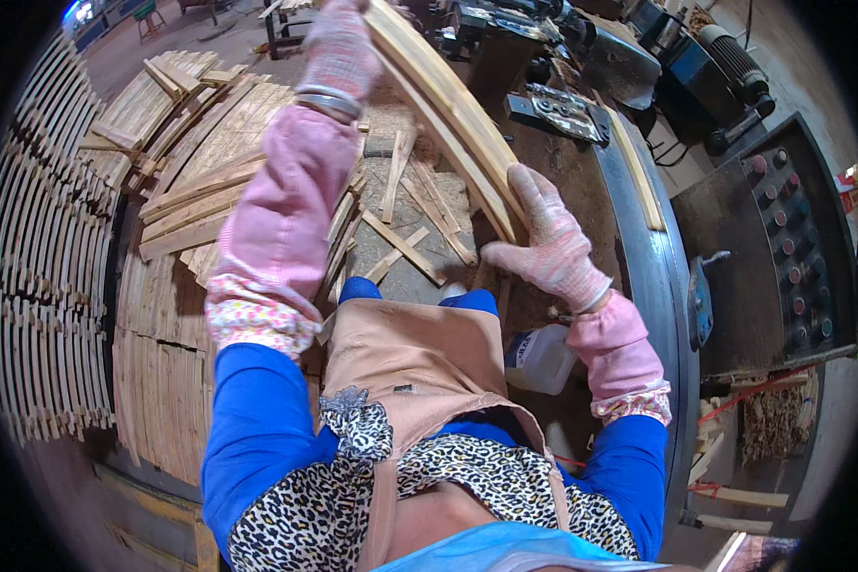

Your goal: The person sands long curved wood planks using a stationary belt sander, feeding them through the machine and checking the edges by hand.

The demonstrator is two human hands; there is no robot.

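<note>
Pale wood is everywhere here. The person holds a bundle of long thin pale wooden slats [448,114] with both hands, one at each end, so the pieces stay together and do not slip. The left hand [338,48], in a pink knit glove, is closed around the far end, up high. The right hand [548,243], gloved too, is wrapped around the near end, low and close to the body. So the bundle slants across a dark metal table [639,257]. Short loose wooden scraps [405,238] lie under it. Neat stacks of flat wooden slats [172,191] wait well off to the left.
</note>
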